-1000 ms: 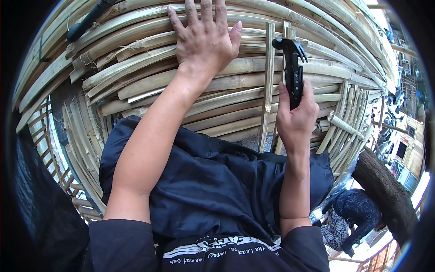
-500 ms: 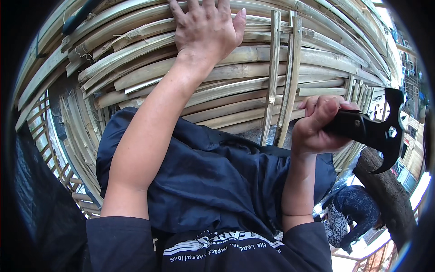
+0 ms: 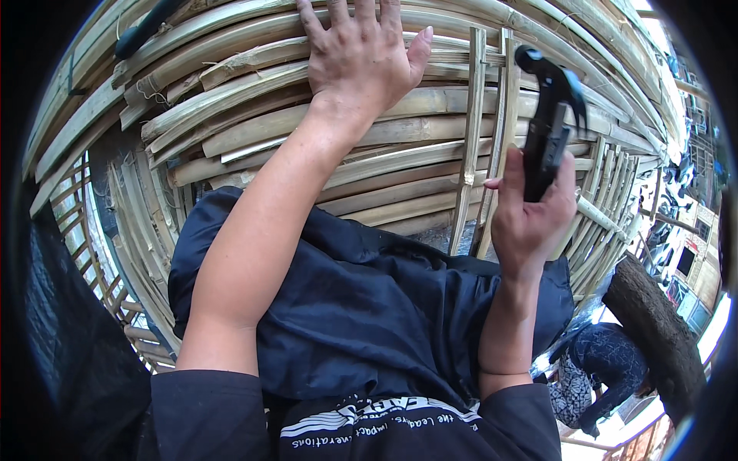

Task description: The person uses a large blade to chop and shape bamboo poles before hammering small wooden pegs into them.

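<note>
While left hand (image 3: 365, 65) rests splayed, right hand (image 3: 532, 223) grips hammer (image 3: 547, 127)

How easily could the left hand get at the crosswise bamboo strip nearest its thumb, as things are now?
Probably yes: the left hand lies spread on the bamboo slats, and nothing visible blocks its way to the crosswise strip. The hammer in the right hand is beyond that strip.

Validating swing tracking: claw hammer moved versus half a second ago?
Yes: the claw hammer has moved up and left in view, away from the log toward the rightmost tall upright bamboo strip.
</note>
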A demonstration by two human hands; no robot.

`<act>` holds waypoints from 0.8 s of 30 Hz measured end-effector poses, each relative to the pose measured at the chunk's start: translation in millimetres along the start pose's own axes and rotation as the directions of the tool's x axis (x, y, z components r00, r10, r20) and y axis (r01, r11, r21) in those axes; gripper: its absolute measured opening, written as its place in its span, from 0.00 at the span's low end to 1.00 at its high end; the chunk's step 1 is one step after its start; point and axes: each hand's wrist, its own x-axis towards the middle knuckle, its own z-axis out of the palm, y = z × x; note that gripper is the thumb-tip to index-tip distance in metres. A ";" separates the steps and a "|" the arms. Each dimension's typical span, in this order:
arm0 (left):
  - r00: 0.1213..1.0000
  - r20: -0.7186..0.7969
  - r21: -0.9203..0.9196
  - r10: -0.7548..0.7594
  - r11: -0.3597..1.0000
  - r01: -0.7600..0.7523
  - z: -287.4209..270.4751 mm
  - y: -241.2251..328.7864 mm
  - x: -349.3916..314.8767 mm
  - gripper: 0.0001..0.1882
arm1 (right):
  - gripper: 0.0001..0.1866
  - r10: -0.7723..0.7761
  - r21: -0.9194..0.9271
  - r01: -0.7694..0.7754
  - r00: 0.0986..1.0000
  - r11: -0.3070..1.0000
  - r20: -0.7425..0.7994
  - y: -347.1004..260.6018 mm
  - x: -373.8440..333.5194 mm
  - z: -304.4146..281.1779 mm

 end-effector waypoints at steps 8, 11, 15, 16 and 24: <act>0.999 -0.049 0.012 0.003 1.000 -0.003 2.4 1.6 -1.9 0.44 | 0.12 0.134 -0.122 -0.116 0.980 0.986 0.146 3.4 8.5 -1.6; 0.993 -0.119 0.004 0.007 1.000 -0.007 7.9 1.1 -1.5 0.44 | 0.12 0.036 0.398 0.027 0.988 0.917 -0.149 -6.0 -2.5 -5.6; 0.998 -0.063 0.032 0.007 0.999 -0.005 0.3 4.4 -2.4 0.43 | 0.10 0.106 0.063 -0.100 0.989 0.993 -0.103 15.9 -2.1 12.2; 0.999 -0.049 0.032 0.008 0.999 -0.006 -0.8 4.7 -4.0 0.43 | 0.09 0.152 -0.061 -0.151 0.988 0.987 0.013 15.7 0.9 10.3; 0.999 -0.048 0.028 -0.004 1.000 0.006 2.5 1.8 -4.6 0.45 | 0.10 0.099 0.253 -0.083 0.994 0.964 -0.053 -1.5 -2.8 9.2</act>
